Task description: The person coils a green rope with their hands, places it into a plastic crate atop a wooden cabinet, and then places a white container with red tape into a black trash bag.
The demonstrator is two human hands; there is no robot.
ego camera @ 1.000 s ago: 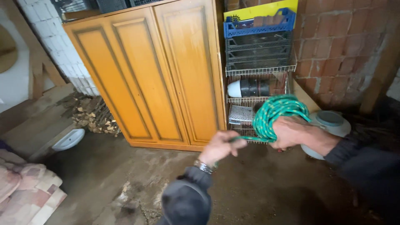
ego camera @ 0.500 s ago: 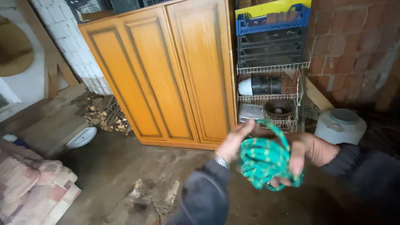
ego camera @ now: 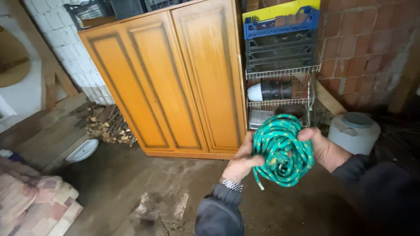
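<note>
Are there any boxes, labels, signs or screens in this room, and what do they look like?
No screens or readable signs show.
Yellow flat board: top of the wire shelf, maybe a package, a bright rectangle.
Blue plastic crate: just below it, slotted sides.
Dark crates: stacked under the blue one.
White lidded bucket: on the floor right of the shelf, round.

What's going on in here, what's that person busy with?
A person holds a coil of green rope flecked with yellow in front of a tall orange wooden cupboard. The left hand grips the coil's left side, the right hand its right side. One loose rope end hangs below.
</note>
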